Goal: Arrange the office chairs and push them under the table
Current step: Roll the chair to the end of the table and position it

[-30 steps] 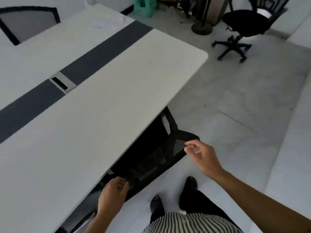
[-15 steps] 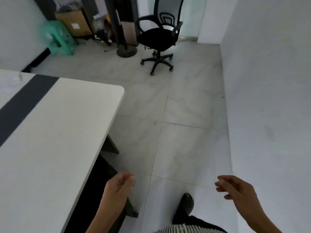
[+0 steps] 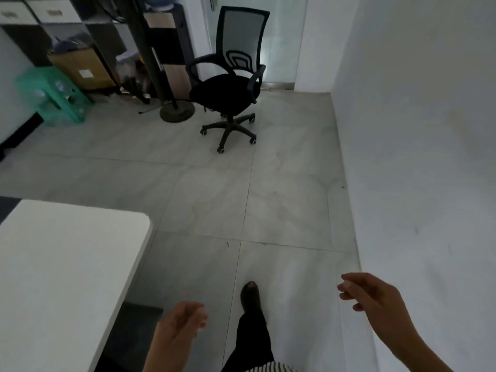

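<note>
A black office chair (image 3: 228, 87) with a mesh back, armrests and a wheeled base stands alone on the tiled floor at the far end of the room. The white table (image 3: 59, 277) fills the lower left, its rounded corner toward the chair. My left hand (image 3: 182, 326) hangs loosely curled and holds nothing, just right of the table's edge. My right hand (image 3: 373, 296) is raised near the right wall, fingers loosely bent and apart, also holding nothing. A dark shape (image 3: 134, 339) shows under the table edge; I cannot tell what it is.
A white wall (image 3: 418, 157) runs along the right. At the back stand a round-based pole (image 3: 174, 108), a green plastic stool (image 3: 53, 95), a cardboard box (image 3: 80, 68) and shelving. Open tiled floor (image 3: 241, 205) lies between me and the chair. My dark shoe (image 3: 251, 296) steps forward.
Both hands have let go of the chair now under the table. My view has swung from the table toward the far chair, which looks nearer and more central.
</note>
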Available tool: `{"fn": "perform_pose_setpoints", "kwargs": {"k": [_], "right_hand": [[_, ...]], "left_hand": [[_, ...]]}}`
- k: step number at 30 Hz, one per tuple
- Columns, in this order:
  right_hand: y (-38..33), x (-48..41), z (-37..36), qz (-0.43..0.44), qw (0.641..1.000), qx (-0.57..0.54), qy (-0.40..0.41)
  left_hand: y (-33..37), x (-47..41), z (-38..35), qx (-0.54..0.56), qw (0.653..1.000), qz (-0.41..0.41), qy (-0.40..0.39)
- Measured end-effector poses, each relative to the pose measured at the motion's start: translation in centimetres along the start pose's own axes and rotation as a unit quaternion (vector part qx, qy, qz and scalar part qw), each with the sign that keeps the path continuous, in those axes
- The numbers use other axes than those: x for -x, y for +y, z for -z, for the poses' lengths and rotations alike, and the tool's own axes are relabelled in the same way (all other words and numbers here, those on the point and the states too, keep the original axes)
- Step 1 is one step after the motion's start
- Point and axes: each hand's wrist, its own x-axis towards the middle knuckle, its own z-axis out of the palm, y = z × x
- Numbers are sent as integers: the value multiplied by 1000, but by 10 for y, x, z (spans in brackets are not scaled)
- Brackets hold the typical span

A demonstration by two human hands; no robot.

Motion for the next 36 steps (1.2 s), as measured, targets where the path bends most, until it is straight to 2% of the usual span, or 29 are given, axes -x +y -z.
{"fn": "perform_pose_setpoints", "kwargs": {"k": [3,12,17,22,26,29,36], "right_hand": [[-27,-56,-9,-11,1000,6,13],[-133,-208,-5,-4,996,-26,87],[-143,-294,8,-50,990,-45,123],[-172,-418,38,-65,984,-60,155],[-231,-529,60,-34,988,-55,141],[-285,-608,69,3,994,-39,103],[-372,-774,53,34,998,-14,42]], "left_hand": [[27,-77,-2,-14,1000,2,-6],[207,-276,-52,-86,986,-94,-109],[261,-369,-101,-97,984,-86,-123],[304,-466,-157,-97,986,-63,-122],[370,-542,-192,-77,991,-56,-95],[409,-595,-217,-83,990,-71,-84],[459,-720,-251,-53,997,-21,-51]]}}
